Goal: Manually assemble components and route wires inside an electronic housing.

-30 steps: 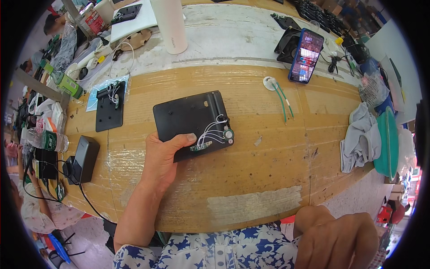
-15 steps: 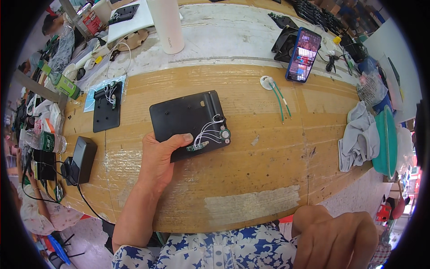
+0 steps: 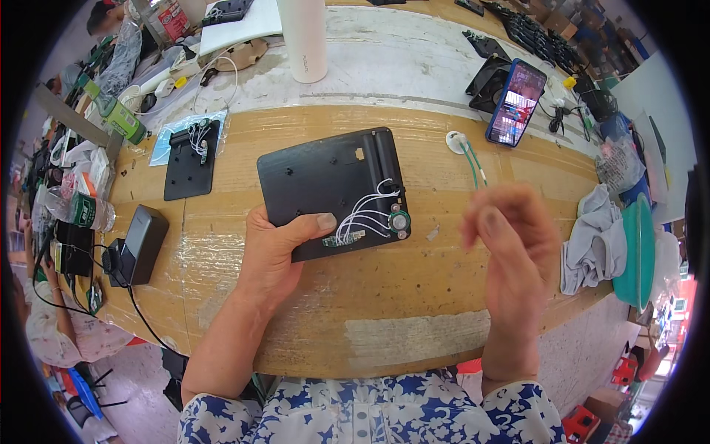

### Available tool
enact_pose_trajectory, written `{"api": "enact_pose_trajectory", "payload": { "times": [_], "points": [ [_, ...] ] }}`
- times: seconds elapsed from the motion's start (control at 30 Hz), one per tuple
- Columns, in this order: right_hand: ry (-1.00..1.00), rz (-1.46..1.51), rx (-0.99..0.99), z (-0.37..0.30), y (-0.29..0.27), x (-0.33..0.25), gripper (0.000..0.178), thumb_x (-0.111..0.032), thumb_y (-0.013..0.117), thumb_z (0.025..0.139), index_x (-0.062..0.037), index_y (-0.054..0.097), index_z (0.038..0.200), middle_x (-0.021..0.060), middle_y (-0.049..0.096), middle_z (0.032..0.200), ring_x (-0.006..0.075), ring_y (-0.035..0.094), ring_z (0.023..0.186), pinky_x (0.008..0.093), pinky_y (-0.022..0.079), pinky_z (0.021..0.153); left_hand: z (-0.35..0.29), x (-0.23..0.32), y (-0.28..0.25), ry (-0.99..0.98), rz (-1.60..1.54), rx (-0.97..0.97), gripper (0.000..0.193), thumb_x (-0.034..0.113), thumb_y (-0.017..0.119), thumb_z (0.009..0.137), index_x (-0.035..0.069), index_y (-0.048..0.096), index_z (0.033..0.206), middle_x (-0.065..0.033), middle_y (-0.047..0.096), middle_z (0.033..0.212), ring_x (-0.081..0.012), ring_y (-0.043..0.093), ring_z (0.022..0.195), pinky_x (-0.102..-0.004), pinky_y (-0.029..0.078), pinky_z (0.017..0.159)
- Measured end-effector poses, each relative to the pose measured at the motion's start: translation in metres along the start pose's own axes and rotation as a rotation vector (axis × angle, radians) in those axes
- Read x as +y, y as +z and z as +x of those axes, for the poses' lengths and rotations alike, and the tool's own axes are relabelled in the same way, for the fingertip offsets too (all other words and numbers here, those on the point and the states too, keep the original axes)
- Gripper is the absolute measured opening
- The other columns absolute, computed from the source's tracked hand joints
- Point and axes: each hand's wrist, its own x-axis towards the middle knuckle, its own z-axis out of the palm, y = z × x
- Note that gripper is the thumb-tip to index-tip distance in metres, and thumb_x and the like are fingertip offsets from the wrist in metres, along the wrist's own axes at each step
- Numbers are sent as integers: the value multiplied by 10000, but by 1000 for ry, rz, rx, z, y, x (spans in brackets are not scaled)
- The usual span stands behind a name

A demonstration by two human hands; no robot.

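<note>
Nearest, at the lower edge, is a blue-and-white floral shirt (image 3: 362, 411). Beyond it lies the cardboard-covered part of the counter (image 3: 310, 325), with a pale strip of tape (image 3: 418, 337) near its front edge.

The left hand (image 3: 275, 248) grips a black panel (image 3: 314, 181) by its near left corner, thumb flat on top and the other fingers hidden beneath. The panel is slightly skewed over the middle of the counter. Thin white wires (image 3: 361, 205) curve across its right part, between a small green circuit board (image 3: 345, 238) beside the thumb and a round part (image 3: 399, 221) at the near right corner.

The right hand (image 3: 515, 248) is raised to the right of the panel, apart from it, fingers bent and blurred; whether it pinches anything cannot be told.

Further left stands a dark box (image 3: 143, 244); on the right, a grey cloth (image 3: 592, 244) lies against a teal basin (image 3: 636, 255). Past the right hand is a white disc (image 3: 456, 141) with green wires (image 3: 474, 164). A second black panel (image 3: 188, 164) rests partly on a light-blue sheet (image 3: 159, 146). Farther off, a phone (image 3: 516, 103) leans upright, and a white tumbler (image 3: 304, 44) stands on the pale surface.
</note>
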Motion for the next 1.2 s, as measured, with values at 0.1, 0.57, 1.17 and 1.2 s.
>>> {"api": "enact_pose_trajectory", "payload": {
  "times": [0.1, 0.57, 1.17, 1.2],
  "points": [
    [107, -101, -14, 11, 1, 16, 190, -167, 646, 931, 5, 649, 1011, 38, 667, 866, 87, 604, 764, 223, 458, 670, -5, 5, 6, 30, -14, -39, 199, -48, 737, 743, 13, 711, 931, -71, 721, 876, -123, 681, 752, -258, 561, 725],
    [312, 159, -216, 8, 1, 41, 211, -111, 601, 950, 36, 658, 1090, 97, 697, 904, 129, 645, 694, 262, 513, 562, -11, 5, 8, 10, -28, -85, 245, -49, 758, 736, 19, 714, 967, -69, 723, 919, -113, 676, 783, -253, 553, 741],
    [370, 279, -184, 8, 3, 46, 226, -115, 608, 894, 50, 636, 1045, 73, 683, 922, 116, 641, 804, 250, 503, 723, -24, 6, 19, 250, 240, -52, 178, -24, 743, 779, 1, 700, 949, -15, 699, 878, -49, 609, 742, -204, 504, 661],
    [384, 290, -185, 8, 3, 46, 226, -114, 609, 892, 50, 636, 1045, 74, 684, 923, 118, 642, 807, 250, 502, 726, -26, 6, 21, 284, 256, -51, 176, -25, 742, 782, -1, 699, 951, -16, 699, 876, -49, 608, 741, -203, 500, 655]
  ]
}}
